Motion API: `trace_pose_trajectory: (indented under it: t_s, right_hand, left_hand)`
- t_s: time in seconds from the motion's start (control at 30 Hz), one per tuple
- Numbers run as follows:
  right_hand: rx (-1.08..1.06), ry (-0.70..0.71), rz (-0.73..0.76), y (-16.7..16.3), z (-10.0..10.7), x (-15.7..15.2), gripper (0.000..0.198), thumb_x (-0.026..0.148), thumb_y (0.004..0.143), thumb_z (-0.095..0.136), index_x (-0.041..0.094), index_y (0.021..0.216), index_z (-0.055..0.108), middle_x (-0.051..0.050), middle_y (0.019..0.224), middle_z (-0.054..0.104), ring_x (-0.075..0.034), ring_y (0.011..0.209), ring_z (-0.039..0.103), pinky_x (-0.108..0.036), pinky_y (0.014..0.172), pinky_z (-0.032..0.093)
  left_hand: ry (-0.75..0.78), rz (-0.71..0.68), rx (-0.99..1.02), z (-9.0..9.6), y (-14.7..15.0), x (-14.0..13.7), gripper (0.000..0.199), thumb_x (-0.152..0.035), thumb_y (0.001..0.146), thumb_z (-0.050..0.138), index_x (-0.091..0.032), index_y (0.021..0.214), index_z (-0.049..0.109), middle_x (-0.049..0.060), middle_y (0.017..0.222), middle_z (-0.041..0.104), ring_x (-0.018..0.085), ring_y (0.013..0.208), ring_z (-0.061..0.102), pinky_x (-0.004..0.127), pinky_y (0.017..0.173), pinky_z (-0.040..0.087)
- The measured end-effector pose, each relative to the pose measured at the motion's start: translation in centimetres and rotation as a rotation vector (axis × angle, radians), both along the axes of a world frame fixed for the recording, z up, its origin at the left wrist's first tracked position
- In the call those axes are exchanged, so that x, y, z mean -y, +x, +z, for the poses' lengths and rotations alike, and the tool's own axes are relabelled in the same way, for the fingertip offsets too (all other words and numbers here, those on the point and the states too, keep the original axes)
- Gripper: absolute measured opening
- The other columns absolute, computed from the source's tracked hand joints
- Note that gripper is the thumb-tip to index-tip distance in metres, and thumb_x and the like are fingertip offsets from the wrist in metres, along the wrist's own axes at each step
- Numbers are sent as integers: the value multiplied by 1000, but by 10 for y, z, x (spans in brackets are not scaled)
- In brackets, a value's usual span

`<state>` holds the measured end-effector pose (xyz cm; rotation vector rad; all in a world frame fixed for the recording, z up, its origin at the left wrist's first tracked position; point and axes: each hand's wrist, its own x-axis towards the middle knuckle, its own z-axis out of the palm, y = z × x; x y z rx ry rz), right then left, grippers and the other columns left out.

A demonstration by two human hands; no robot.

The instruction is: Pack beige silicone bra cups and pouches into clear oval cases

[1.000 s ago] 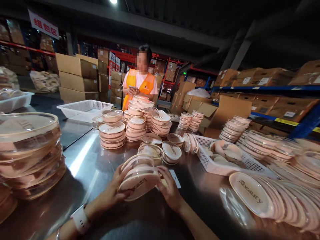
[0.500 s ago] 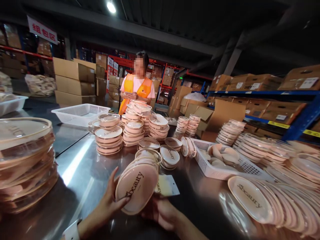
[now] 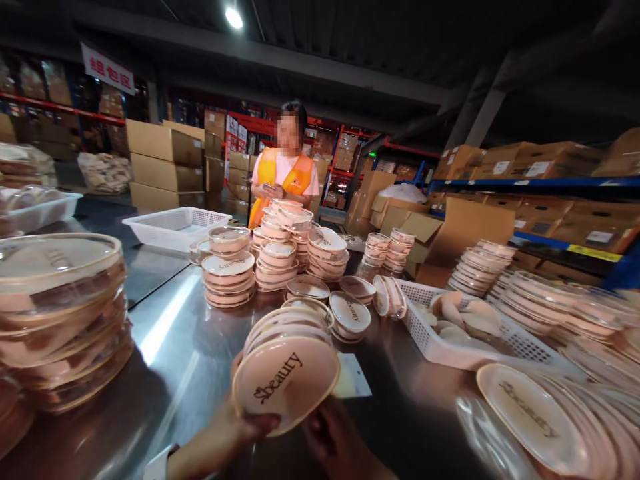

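Warehouse w/ steel bench (image 3: 170, 347), pink case stacks (image 3: 278, 261) all over, white basket (image 3: 460, 340) to the right. Left hand (image 3: 235, 430) grips a pink oval case (image 3: 285, 387) by its lower edge, tilted up over the bench, label facing camera. Right hand (image 3: 335, 443) under its right edge, grip can't tell. Person in orange vest (image 3: 283, 175) stands behind the stacks.

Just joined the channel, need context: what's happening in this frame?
A person at a steel table holds up a pink oval case printed "Sbeauty", tilted toward the camera. The left hand grips its lower left edge with the thumb on the front; the right hand is at its lower right, blurred. Stacks of the same cases cover the table, with more in a white basket. A co-worker in an orange vest stands at the far side.
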<state>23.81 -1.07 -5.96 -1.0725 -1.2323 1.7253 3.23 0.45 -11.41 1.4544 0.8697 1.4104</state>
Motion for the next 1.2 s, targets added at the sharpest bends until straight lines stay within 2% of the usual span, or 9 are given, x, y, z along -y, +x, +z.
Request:
trace_pose_trajectory:
  t_s: [0.13,0.23,0.37,0.43,0.6,0.67,0.77,0.97,1.2]
  right_hand:
    - [160,447,-259,31,22,-18,64,85,80,47,25,63,35,8,54,30,-7,39,22,-24,37,17]
    - [600,1105,-241,40,23,-21,50,50,104,39,23,61,43,3,50,43,-12,42,43,-27,43,26]
    - [870,1677,-259,18,-7,-7,43,15,105,32,20,69,54,1,53,55,-12,43,56,-29,47,31]
    - [863,1683,-209,6,-30,-2,42,14,104,29,18,76,60,-1,56,61,-13,44,59,-27,45,33]
    - [812,943,40,-5,-57,-4,38,44,98,44,19,83,69,-8,73,73,-21,61,68,-25,53,48]
    - [696,804,89,-7,-57,-7,54,55,100,36,18,81,70,-9,66,70,-22,56,65,-29,53,49]
    - [604,848,112,-9,-57,-12,57,55,102,31,18,88,72,-11,67,69,-25,61,67,-35,61,53]
    - [946,1169,-183,12,-60,-58,41,27,93,48,20,129,65,-15,130,66,-35,125,58,-55,107,45]
    - [1336,976,-369,62,-45,-112,60,22,89,49,11,149,45,-18,153,43,-36,145,34,-59,116,33]
  left_hand:
    - [537,221,-517,14,-21,-12,72,-33,88,65,-26,148,26,13,122,63,25,102,67,38,84,58]
    - [705,411,-702,18,-27,-13,45,-13,90,56,-30,131,47,10,119,60,25,107,60,44,90,51]
    - [861,653,-933,11,-6,1,59,1,86,49,-36,132,49,10,127,55,29,123,49,43,92,42]
    - [1017,796,-1084,7,11,11,60,-5,88,51,-37,138,45,8,120,59,28,120,51,39,91,40]
    - [1170,860,-1195,5,40,35,28,-27,97,47,-28,122,61,3,100,71,21,103,58,32,92,38]
    - [1149,794,-1299,9,39,37,30,-25,98,45,-26,122,63,4,105,74,21,104,61,33,90,41]
    - [919,774,-1410,16,15,20,40,-14,95,43,-26,127,64,6,117,73,24,110,63,37,89,46]
    - [464,990,-1325,23,-91,-60,56,0,89,32,-14,137,58,23,130,63,36,121,58,59,92,47]
    - [245,958,-1065,5,-152,-82,54,-6,88,28,-1,130,61,32,123,63,47,129,48,76,96,35]
